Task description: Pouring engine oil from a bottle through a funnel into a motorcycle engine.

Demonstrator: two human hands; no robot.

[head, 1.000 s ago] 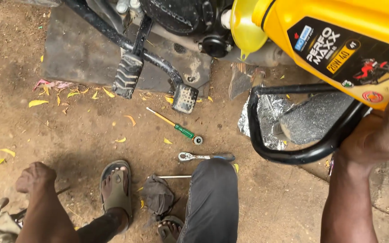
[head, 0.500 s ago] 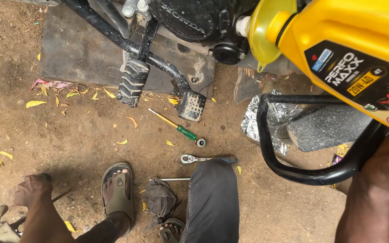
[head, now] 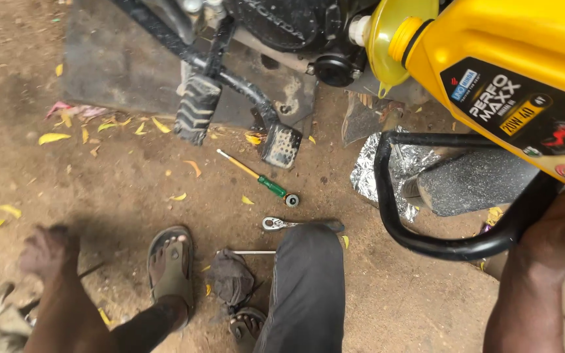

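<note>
- The right hand grips the underside of a yellow oil jug, fingers closed around its bottom; it has swung the jug left and tipped it further than a second ago.
- The jug's open neck now meets the yellow funnel, which sits at the filler hole of the motorcycle engine; I judge pouring is starting, though no oil stream can be seen.
- Below the jug, a black crash bar curves around a footrest and crumpled foil.
- The left hand hangs loose over the dirt ground near its lower left corner, fingers loosely curled, holding nothing, and has drifted slightly right.
- Between the hands on the dirt lie a green-handled screwdriver and a ratchet wrench, both untouched, just beyond the person's knee and sandalled foot.
</note>
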